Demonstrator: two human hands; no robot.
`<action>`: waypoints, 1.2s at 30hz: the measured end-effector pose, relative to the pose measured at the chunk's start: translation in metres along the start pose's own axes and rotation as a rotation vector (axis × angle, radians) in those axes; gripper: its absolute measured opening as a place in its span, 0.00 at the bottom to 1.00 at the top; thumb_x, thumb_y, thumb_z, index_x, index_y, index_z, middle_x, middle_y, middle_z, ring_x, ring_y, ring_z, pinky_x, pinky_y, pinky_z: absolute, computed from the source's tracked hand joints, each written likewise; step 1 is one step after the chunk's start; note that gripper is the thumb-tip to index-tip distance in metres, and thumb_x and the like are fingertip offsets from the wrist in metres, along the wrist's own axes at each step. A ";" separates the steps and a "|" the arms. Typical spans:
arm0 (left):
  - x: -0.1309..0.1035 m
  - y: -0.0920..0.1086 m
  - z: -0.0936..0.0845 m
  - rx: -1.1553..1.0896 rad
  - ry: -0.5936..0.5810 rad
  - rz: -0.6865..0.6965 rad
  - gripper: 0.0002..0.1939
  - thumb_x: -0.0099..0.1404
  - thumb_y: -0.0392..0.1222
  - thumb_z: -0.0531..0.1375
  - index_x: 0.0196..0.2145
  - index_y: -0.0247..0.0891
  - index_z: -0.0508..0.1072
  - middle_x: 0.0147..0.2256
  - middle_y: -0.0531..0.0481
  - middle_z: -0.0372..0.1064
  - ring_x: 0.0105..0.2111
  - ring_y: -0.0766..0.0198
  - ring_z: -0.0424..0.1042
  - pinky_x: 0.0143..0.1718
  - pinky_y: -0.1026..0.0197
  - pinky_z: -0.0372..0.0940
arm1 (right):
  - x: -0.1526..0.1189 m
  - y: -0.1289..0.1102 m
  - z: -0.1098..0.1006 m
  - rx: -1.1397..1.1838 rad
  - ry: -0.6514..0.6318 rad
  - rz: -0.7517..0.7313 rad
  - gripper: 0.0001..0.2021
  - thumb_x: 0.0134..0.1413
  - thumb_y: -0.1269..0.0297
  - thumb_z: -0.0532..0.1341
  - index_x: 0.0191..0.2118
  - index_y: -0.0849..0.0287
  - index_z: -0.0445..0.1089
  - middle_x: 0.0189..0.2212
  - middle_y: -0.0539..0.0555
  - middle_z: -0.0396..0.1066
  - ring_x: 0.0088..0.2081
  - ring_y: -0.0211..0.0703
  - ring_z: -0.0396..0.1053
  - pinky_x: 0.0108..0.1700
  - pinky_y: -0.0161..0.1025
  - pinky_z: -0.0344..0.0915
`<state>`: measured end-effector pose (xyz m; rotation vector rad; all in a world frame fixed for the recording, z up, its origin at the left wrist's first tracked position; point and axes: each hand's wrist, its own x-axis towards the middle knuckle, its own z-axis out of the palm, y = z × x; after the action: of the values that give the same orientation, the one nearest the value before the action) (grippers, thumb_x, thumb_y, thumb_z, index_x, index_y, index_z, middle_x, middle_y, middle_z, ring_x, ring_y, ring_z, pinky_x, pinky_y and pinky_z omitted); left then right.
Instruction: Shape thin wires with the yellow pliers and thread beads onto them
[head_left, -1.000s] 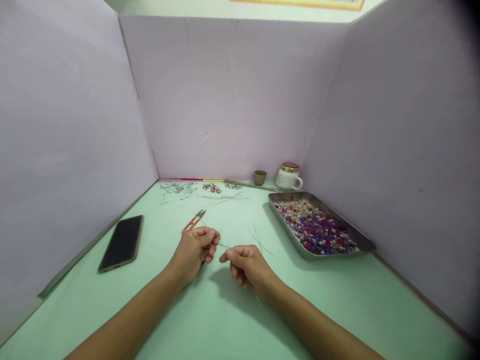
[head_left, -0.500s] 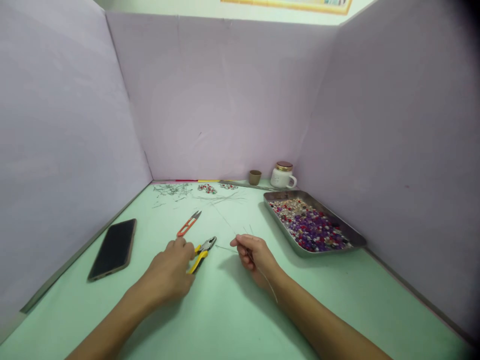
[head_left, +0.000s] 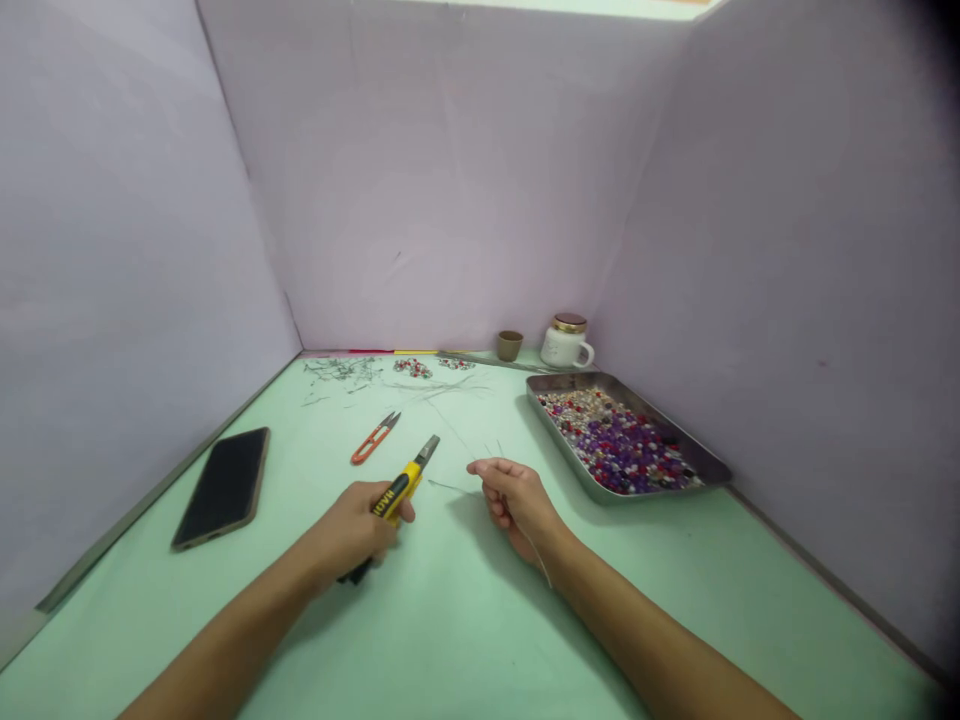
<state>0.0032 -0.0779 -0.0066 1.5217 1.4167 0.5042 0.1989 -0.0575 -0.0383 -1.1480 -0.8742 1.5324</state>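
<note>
Yellow-and-black pliers (head_left: 400, 492) are gripped in my left hand (head_left: 361, 522), raised off the table with the metal jaws pointing away and to the right. My right hand (head_left: 516, 500) is closed in a pinch on thin wires (head_left: 452, 488). One wire end sticks out left towards the pliers, another runs up towards the back, and a further length trails down along the wrist. The pliers' jaws and the wire are apart. Orange thread snips (head_left: 375, 440) lie just beyond my left hand.
A metal tray (head_left: 585, 482) of purple, red and pale beads stands at the right. A phone (head_left: 223, 487) lies at the left. Wire scraps (head_left: 341, 370), beaded pieces (head_left: 412, 369), a small brown cup (head_left: 509, 346) and a lidded white mug (head_left: 564, 345) are at the back, inside pale walls.
My left hand has picked the pliers up from the table and turned them, jaws now tilted up. My right hand keeps its pinch on the wires. The view has tipped slightly down.
</note>
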 end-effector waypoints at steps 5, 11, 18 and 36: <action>-0.005 0.007 0.000 -0.317 -0.154 0.008 0.18 0.37 0.27 0.51 0.29 0.36 0.68 0.24 0.55 0.58 0.25 0.66 0.59 0.28 0.63 0.55 | 0.000 -0.002 -0.001 -0.079 0.064 -0.094 0.08 0.37 0.62 0.62 0.24 0.62 0.65 0.09 0.41 0.51 0.11 0.26 0.45 0.13 0.28 0.39; -0.007 0.009 0.004 -0.339 -0.110 0.005 0.19 0.37 0.28 0.52 0.31 0.35 0.70 0.24 0.53 0.60 0.29 0.62 0.62 0.32 0.60 0.57 | -0.003 -0.003 0.002 -0.342 0.099 -0.294 0.10 0.39 0.59 0.60 0.21 0.62 0.67 0.11 0.44 0.53 0.14 0.29 0.48 0.15 0.30 0.45; -0.006 0.007 0.003 -0.180 -0.103 0.068 0.16 0.38 0.29 0.51 0.28 0.36 0.68 0.23 0.55 0.60 0.25 0.65 0.61 0.27 0.63 0.55 | -0.004 -0.002 0.001 -0.452 0.076 -0.389 0.10 0.41 0.60 0.58 0.22 0.62 0.68 0.14 0.47 0.57 0.18 0.31 0.51 0.20 0.31 0.49; 0.000 0.004 -0.010 -0.073 -0.013 0.106 0.13 0.37 0.30 0.50 0.25 0.36 0.66 0.20 0.56 0.55 0.20 0.69 0.53 0.20 0.67 0.46 | -0.002 -0.005 0.002 -0.227 -0.055 -0.168 0.11 0.38 0.59 0.61 0.20 0.61 0.62 0.08 0.40 0.50 0.11 0.26 0.44 0.14 0.29 0.41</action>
<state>-0.0033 -0.0740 0.0017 1.5440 1.2983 0.6034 0.1987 -0.0587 -0.0327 -1.1649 -1.1753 1.3583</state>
